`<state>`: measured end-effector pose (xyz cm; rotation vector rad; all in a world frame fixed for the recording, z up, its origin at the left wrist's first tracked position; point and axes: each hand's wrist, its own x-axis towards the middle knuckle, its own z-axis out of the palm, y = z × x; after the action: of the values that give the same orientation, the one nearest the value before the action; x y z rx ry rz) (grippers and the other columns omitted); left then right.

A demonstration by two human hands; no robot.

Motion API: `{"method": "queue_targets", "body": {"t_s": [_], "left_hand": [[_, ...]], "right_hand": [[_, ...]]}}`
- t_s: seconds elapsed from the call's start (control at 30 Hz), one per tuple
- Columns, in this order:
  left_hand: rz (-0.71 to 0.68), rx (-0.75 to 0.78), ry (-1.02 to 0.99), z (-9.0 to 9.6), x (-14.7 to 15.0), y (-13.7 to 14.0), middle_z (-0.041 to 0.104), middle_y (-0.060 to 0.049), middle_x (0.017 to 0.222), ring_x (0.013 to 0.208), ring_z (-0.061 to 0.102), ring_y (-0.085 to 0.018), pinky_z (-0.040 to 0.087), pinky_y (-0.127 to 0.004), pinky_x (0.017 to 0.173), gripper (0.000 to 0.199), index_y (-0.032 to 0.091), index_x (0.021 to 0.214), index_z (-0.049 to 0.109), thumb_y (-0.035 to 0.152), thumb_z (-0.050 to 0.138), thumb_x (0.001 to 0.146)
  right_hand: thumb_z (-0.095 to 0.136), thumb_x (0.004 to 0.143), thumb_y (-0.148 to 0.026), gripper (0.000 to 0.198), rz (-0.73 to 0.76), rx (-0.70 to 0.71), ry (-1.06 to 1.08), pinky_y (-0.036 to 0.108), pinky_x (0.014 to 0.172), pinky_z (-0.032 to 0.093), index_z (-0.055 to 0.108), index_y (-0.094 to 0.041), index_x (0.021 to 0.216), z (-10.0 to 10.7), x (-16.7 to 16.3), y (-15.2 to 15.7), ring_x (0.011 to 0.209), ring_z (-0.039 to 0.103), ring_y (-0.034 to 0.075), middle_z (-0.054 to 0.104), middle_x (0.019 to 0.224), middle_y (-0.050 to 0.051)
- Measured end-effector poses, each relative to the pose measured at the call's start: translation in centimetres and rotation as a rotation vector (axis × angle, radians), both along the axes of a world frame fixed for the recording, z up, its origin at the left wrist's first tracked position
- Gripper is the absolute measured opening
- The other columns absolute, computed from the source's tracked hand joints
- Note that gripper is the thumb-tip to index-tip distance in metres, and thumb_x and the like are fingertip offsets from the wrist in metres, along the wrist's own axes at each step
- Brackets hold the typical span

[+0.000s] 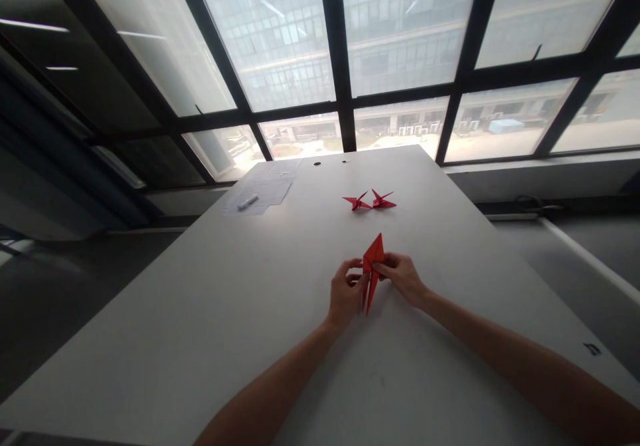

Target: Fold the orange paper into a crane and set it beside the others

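A piece of folded red origami paper point(373, 257) is held between my two hands, over the near middle of the table. Its top comes to a point, and two narrow legs hang down toward me. My left hand point(346, 291) pinches the left side, thumb in front and fingers curled. On the right edge, my right hand point(403, 276) grips the paper between thumb and fingers. Farther off lie two finished-looking red paper cranes, a left crane point(357, 203) and a right crane point(383, 200), close side by side.
White paper sheets point(267, 183) lie at the far left of the white table point(200, 313), with a white marker-like object point(248, 202) on them. A small dark mark or object point(592, 349) is near the right edge. Large windows point(400, 33) stand beyond the far end.
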<state>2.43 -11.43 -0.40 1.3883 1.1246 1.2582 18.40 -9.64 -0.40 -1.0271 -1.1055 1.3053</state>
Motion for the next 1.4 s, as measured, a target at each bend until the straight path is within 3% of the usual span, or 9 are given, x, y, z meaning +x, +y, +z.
{"method": "queue_targets", "body": {"t_s": [0.1, 0.3, 0.43, 0.57, 0.77, 0.97, 1.13, 1.4], "left_hand": [[0.005, 0.013, 0.010, -0.1, 0.0, 0.0, 0.066, -0.008, 0.111, 0.077, 0.069, -0.016, 0.057, -0.025, 0.065, 0.040, 0.019, 0.111, 0.059, 0.044, 0.070, 0.082], [-0.041, 0.014, 0.058, -0.4, -0.1, 0.4, 0.067, -0.007, 0.096, 0.078, 0.069, -0.018, 0.056, -0.025, 0.064, 0.026, 0.017, 0.095, 0.061, 0.039, 0.069, 0.083], [-0.051, 0.080, 0.163, -0.7, 0.0, 0.5, 0.063, -0.008, 0.102, 0.081, 0.067, -0.015, 0.055, -0.022, 0.065, 0.018, 0.015, 0.086, 0.064, 0.033, 0.064, 0.086], [-0.053, 0.101, 0.238, -0.9, 0.1, 0.4, 0.058, -0.008, 0.106, 0.077, 0.065, -0.012, 0.053, -0.020, 0.060, 0.012, 0.016, 0.092, 0.065, 0.024, 0.061, 0.084], [-0.061, 0.097, 0.345, -0.9, 0.0, 0.4, 0.060, -0.004, 0.090, 0.067, 0.062, -0.010, 0.051, -0.021, 0.060, 0.003, 0.016, 0.082, 0.062, 0.018, 0.061, 0.081], [-0.006, 0.157, 0.405, -0.2, 0.2, 0.0, 0.056, -0.004, 0.090, 0.073, 0.059, -0.012, 0.050, -0.022, 0.060, 0.007, 0.016, 0.081, 0.057, 0.017, 0.053, 0.087], [0.019, 0.307, 0.474, 0.0, 0.0, -0.1, 0.055, -0.004, 0.095, 0.077, 0.057, -0.012, 0.051, -0.024, 0.071, 0.010, 0.018, 0.086, 0.058, 0.015, 0.050, 0.091], [-0.064, 0.372, 0.492, -0.4, -1.0, 0.4, 0.062, -0.004, 0.092, 0.081, 0.061, -0.013, 0.051, -0.024, 0.074, 0.016, 0.019, 0.097, 0.060, 0.018, 0.045, 0.097]], "right_hand": [[0.081, 0.065, -0.047, 0.038, 0.009, 0.003, 0.010, 0.029, 0.061, 0.049, 0.074, -0.016, 0.086, -0.2, 0.0, 0.0, 0.066, 0.063, 0.017, 0.073, 0.077, 0.006], [0.080, 0.066, -0.042, 0.033, 0.023, 0.014, 0.016, 0.028, 0.060, 0.047, 0.073, -0.015, 0.084, -0.5, -0.1, 0.0, 0.064, 0.060, 0.016, 0.071, 0.074, 0.005], [0.080, 0.065, -0.043, 0.032, -0.004, 0.016, -0.025, 0.027, 0.055, 0.044, 0.072, -0.015, 0.080, -0.6, -0.1, 0.1, 0.058, 0.055, 0.014, 0.068, 0.068, 0.003], [0.079, 0.065, -0.043, 0.031, -0.049, 0.007, -0.017, 0.027, 0.055, 0.043, 0.071, -0.016, 0.079, -0.6, -0.1, 0.2, 0.059, 0.055, 0.014, 0.068, 0.070, 0.003], [0.078, 0.066, -0.042, 0.029, -0.056, -0.006, 0.014, 0.027, 0.057, 0.043, 0.070, -0.016, 0.079, -0.8, 0.1, 0.3, 0.060, 0.055, 0.014, 0.068, 0.071, 0.003], [0.079, 0.067, -0.043, 0.033, -0.047, 0.021, 0.017, 0.027, 0.056, 0.042, 0.070, -0.015, 0.080, -0.7, 0.1, 0.4, 0.059, 0.054, 0.014, 0.067, 0.071, 0.004], [0.079, 0.066, -0.041, 0.031, -0.065, 0.019, 0.040, 0.027, 0.056, 0.042, 0.070, -0.014, 0.080, -0.4, 0.1, 0.5, 0.060, 0.053, 0.014, 0.067, 0.072, 0.004], [0.080, 0.066, -0.040, 0.033, -0.030, -0.021, 0.081, 0.027, 0.059, 0.044, 0.071, -0.014, 0.084, -0.8, 0.5, 0.7, 0.064, 0.057, 0.014, 0.069, 0.076, 0.005]]}}
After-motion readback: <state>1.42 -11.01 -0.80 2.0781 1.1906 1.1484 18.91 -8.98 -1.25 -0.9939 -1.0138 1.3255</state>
